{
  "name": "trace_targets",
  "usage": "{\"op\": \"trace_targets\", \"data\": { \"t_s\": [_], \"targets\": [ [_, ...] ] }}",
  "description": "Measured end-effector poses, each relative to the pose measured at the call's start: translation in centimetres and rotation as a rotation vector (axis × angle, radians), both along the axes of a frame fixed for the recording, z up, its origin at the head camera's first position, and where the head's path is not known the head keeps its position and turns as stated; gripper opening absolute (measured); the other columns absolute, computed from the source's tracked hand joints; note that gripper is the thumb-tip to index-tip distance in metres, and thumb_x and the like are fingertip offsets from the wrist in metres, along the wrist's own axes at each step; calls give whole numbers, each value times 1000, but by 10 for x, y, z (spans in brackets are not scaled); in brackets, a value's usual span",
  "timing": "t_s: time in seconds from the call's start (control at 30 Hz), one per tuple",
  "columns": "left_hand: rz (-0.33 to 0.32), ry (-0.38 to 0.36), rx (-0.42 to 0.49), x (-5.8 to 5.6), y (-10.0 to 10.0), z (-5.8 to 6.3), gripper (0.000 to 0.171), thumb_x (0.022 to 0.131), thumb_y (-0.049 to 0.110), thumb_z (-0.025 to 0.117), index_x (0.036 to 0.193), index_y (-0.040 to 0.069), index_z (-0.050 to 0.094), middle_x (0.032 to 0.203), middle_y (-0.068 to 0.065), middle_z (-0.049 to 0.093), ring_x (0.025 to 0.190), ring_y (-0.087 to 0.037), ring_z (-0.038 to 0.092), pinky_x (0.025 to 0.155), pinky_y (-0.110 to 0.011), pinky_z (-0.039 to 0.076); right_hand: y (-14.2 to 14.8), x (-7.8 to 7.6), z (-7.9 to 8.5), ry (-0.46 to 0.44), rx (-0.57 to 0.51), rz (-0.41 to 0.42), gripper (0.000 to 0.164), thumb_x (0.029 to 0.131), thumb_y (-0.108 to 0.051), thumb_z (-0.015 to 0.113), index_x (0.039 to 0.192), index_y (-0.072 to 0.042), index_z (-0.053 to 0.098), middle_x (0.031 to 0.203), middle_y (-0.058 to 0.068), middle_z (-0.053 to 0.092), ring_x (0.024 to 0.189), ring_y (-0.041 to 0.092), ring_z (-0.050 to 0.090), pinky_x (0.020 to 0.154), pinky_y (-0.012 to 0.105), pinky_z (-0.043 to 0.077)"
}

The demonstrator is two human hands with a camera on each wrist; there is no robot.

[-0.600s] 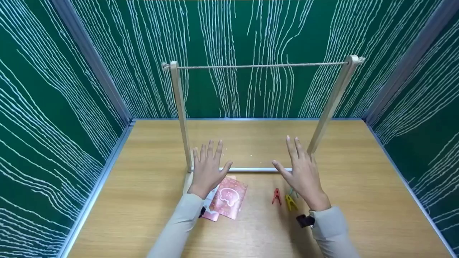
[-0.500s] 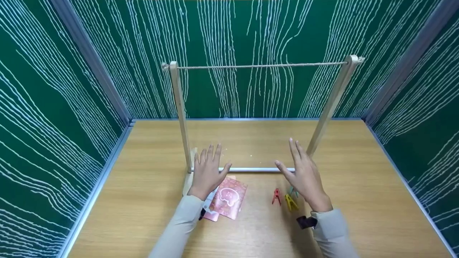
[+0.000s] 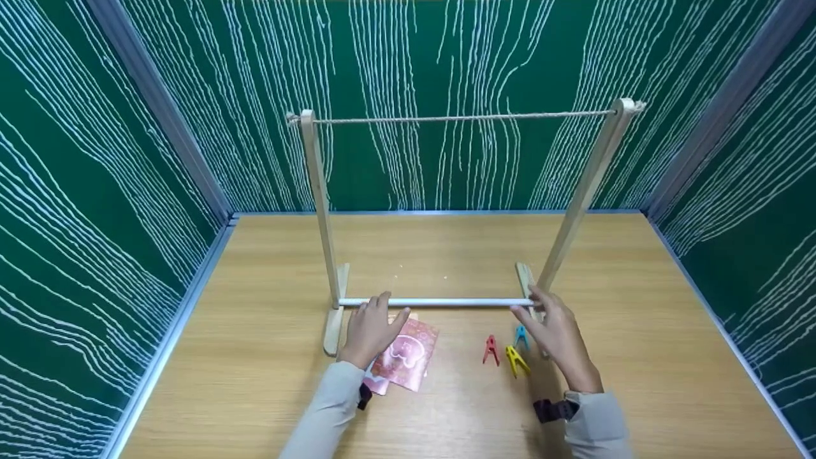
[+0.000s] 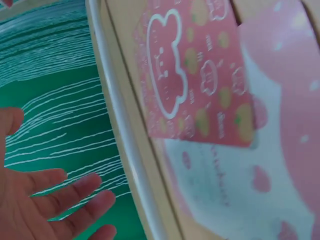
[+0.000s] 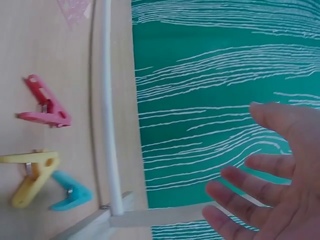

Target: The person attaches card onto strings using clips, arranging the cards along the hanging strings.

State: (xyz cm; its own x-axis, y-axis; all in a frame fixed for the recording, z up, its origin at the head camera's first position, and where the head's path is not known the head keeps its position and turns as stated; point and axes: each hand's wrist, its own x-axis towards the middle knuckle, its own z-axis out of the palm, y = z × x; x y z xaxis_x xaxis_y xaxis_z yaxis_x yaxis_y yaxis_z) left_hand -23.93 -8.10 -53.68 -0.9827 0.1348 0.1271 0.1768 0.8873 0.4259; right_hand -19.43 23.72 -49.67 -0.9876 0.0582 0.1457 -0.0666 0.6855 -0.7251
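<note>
My left hand (image 3: 370, 331) hovers with loosely bent fingers over a pink bear-print booklet or card (image 3: 417, 357), holding nothing. Under that print lies a second pink-and-white strawberry-patterned one (image 4: 215, 175), seen best in the left wrist view. My right hand (image 3: 560, 335), also holding nothing, is by the right foot of a wooden stand, fingers relaxed and spread. Three clothespins lie to its left: red (image 3: 490, 350), yellow (image 3: 517, 361) and blue (image 3: 522, 337). In the right wrist view, the hand (image 5: 265, 185) is apart from them.
The stand has two upright wooden posts (image 3: 320, 210), a string (image 3: 459, 118) tied between their tops and a white bar (image 3: 459, 302) low across. It stands on a wood-grain table (image 3: 223, 357), enclosed by green panels (image 3: 440, 166) with white wavy lines.
Both hands have drawn back toward the person, and their fingers have gone from stretched out to more bent. The blue clothespin and the stand's right foot now show more fully.
</note>
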Motion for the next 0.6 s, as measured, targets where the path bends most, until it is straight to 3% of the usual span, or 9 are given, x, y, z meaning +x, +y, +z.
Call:
{"op": "trace_targets", "data": {
  "t_s": [0.17, 0.47, 0.6],
  "targets": [
    [31, -83, 5, 4, 1, -13, 67, 92, 57, 49, 128, 2, 53, 124, -19, 61, 110, -38, 59, 90, -53, 47, 4, 4, -18, -91, -25, 10, 59, 93, -37, 62, 133, 4, 48, 119, 25, 58, 107, 36, 57, 89, 49, 49],
    [76, -136, 40, 6, 3, -33, 64, 86, 52, 61, 115, -4, 53, 110, -19, 57, 98, -38, 59, 80, -51, 51, 9, 10, -46, -337, -79, -19, 50, 91, -32, 65, 124, 2, 48, 108, 19, 55, 95, 26, 57, 75, 33, 50],
    [82, -159, 71, 6, 3, -37, 68, 82, 51, 67, 113, -7, 52, 107, -20, 53, 99, -39, 56, 78, -53, 50, 11, 14, -55, -381, -73, 1, 45, 89, -29, 67, 118, 2, 50, 101, 16, 57, 89, 24, 58, 71, 32, 49]
  ]
}}
